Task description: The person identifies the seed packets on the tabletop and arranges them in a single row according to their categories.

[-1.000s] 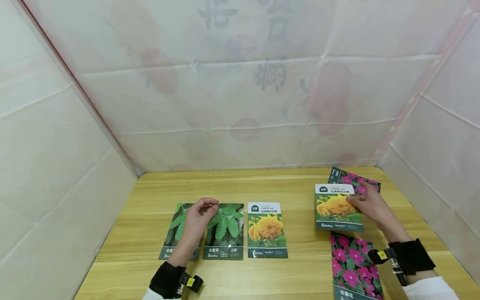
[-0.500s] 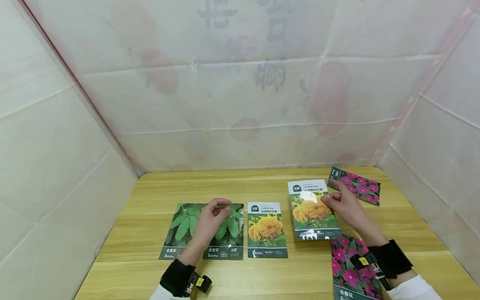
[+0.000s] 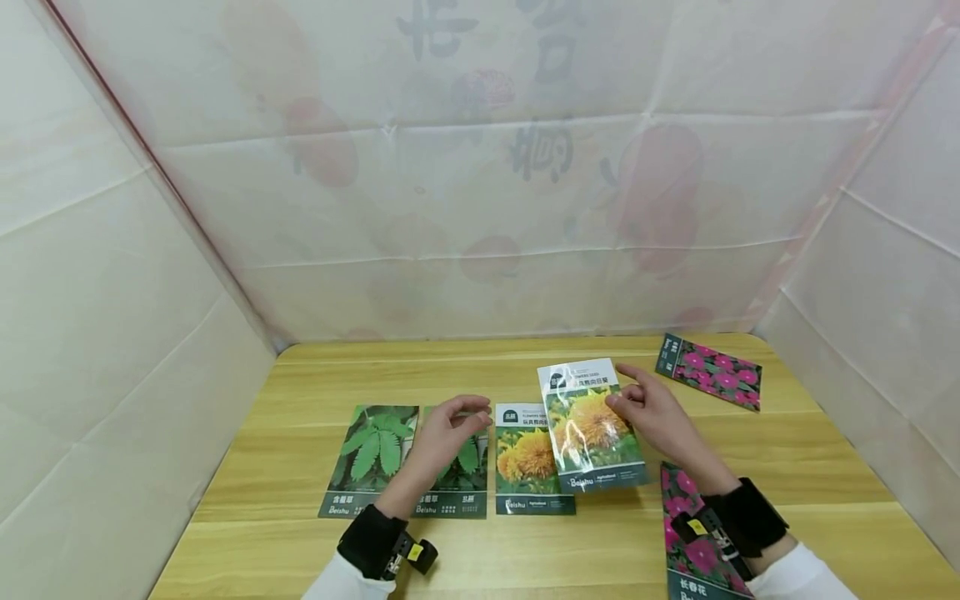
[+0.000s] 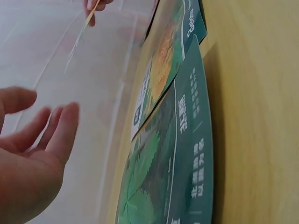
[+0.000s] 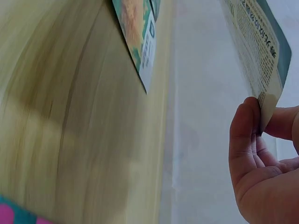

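My right hand [image 3: 660,421] pinches a seed packet with yellow sunflowers [image 3: 592,429] by its right edge, thumb in front. The packet is held above the table and, in the head view, overlaps a matching sunflower packet [image 3: 522,462] lying flat. In the right wrist view the held packet's printed back [image 5: 257,51] shows between thumb and fingers. My left hand [image 3: 442,446] hovers with loosely bent fingers and nothing in them, over a green-leaf seed packet [image 3: 467,479]. Left of it lies another green-leaf packet [image 3: 372,450].
A pink-flower packet [image 3: 716,372] lies turned sideways at the far right of the wooden table [image 3: 600,550]. Another pink-flower packet [image 3: 686,542] sits at the near right, partly under my right wrist. Pale fabric walls [image 3: 420,208] enclose the back and sides.
My right hand has carried the sunflower packet leftward from over the far pink-flower packet to the flat sunflower one. My left hand has drifted right across the green-leaf packets.
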Demonstrator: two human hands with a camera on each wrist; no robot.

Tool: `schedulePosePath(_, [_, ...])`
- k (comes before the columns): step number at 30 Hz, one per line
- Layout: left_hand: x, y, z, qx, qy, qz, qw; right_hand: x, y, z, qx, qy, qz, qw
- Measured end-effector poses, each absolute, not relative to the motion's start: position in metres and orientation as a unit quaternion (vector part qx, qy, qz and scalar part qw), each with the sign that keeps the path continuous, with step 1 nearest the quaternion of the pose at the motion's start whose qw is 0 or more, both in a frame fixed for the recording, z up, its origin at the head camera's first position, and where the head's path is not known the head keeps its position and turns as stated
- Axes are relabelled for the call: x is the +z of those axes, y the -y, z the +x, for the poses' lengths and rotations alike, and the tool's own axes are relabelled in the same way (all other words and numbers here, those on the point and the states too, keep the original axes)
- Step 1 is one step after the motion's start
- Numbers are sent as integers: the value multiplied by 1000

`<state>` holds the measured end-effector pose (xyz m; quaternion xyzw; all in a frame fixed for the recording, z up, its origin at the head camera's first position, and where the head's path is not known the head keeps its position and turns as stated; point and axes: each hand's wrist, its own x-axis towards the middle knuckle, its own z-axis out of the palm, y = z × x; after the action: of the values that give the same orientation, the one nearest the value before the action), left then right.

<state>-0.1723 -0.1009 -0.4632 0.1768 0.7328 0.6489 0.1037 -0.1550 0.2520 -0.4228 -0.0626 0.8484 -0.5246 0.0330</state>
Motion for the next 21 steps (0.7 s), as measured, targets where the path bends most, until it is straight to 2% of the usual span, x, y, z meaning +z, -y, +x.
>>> schedulePosePath(4, [-436, 94, -160, 634, -731, 192, 163, -425, -242, -156, -520, -851, -61, 32])
schedulePosePath(8, [-414, 85, -153, 624, -735, 198, 178, -425, -233, -157, -524, -850, -51, 34])
schedulePosePath(15, [-431, 72, -165, 669, -690, 191, 199, -421, -219, -158, -534, -843, -48, 33])
schedulePosePath(21, [-450, 66, -170, 715, -653, 167, 189, -423, -214, -158, -545, -837, -47, 34])
